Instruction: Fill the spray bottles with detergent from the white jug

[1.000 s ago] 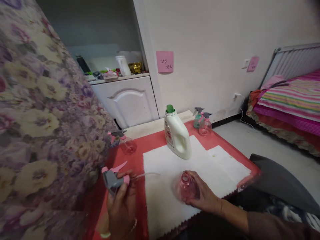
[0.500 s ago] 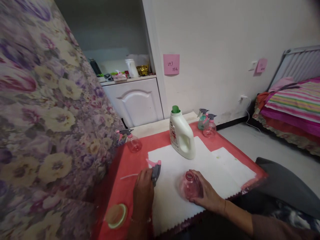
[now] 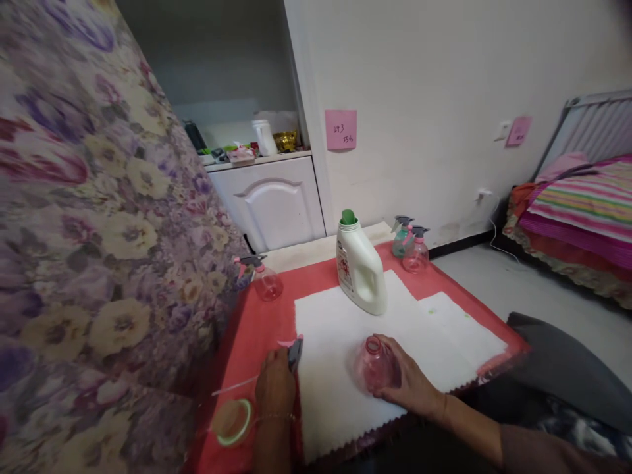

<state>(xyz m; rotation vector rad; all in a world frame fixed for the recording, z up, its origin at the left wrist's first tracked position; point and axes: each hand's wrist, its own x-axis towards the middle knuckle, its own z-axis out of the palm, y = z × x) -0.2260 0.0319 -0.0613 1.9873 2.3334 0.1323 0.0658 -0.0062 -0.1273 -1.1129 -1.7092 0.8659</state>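
Note:
My left hand (image 3: 275,382) is closed on a grey and pink spray head (image 3: 295,353), low over the red tablecloth at the left edge of the white cloth. A thin pale tube from it points left. My right hand (image 3: 407,378) wraps round the right side of a clear pink spray bottle (image 3: 371,368), upright on the white cloth with its neck uncovered. Behind it stands a large white jug (image 3: 360,270) with a handle and something green in its mouth. A round tub (image 3: 232,421) with a pale green rim sits beside my left wrist.
A pink spray bottle (image 3: 268,284) stands at the table's back left. A green spray bottle (image 3: 401,245) and another pink spray bottle (image 3: 416,257) are at the back right. A floral curtain (image 3: 123,263) hangs close on the left; a white cabinet (image 3: 276,204) is behind.
My left hand has moved left and slightly down with the spray head, from over the white cloth to its edge. My right hand and its bottle have stayed nearly still.

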